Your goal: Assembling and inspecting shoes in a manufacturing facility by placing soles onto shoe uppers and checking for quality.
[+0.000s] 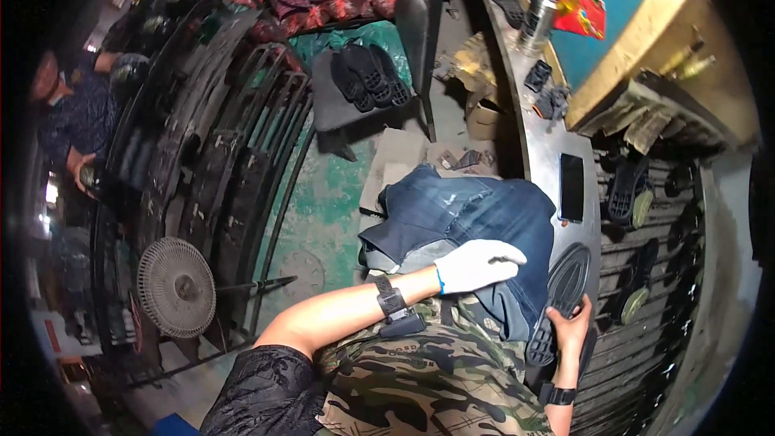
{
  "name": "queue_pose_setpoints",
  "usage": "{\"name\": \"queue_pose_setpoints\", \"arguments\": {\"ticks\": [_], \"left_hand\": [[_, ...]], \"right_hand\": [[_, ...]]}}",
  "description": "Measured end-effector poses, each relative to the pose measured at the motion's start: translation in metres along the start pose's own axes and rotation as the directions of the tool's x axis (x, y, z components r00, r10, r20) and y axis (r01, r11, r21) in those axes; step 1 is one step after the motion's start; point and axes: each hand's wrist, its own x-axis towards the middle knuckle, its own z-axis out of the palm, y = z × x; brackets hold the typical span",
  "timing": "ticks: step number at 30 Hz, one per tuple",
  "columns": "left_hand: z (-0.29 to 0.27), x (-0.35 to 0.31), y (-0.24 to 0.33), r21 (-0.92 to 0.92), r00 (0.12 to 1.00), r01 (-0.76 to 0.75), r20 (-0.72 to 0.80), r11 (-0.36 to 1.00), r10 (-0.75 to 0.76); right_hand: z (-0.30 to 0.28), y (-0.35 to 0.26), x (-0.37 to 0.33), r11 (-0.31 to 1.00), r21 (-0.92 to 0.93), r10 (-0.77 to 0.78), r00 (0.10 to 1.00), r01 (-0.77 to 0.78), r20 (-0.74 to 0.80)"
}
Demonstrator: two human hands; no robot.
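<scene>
My right hand [571, 324], bare, grips the edge of a black shoe sole [570, 276] at the metal ledge on my right. Its thumb and a finger show at either side of the sole. Just below, another black treaded sole [541, 347] lies partly hidden beside my wrist. My left hand [479, 266] wears a white glove and hovers over my lap, palm down, with its fingers stretched out and holding nothing. Blue denim cloth [492, 210] covers my lap beneath it.
A phone [571, 187] and a metal flask [539, 16] stand along the ledge [529, 117]. Slatted racks with soles [626, 190] flank the right. Ahead, a chair holds several black soles [367, 77]. At left are a fan [176, 287], dark racks [218, 129] and another person [77, 113].
</scene>
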Motion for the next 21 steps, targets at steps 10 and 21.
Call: {"name": "queue_pose_setpoints", "arguments": {"ticks": [10,21], "left_hand": [[0.0,0.011,-0.016,-0.354,0.973,0.024,0.221,0.935,0.058],[-0.063,-0.022,0.007,-0.478,0.905,-0.032,-0.387,0.878,-0.178]], "right_hand": [[-0.057,-0.065,-0.026,0.869,0.452,-0.15,0.978,0.202,-0.147],[0.044,-0.261,-0.007,0.603,0.734,-0.575,0.808,0.312,0.129]]}}
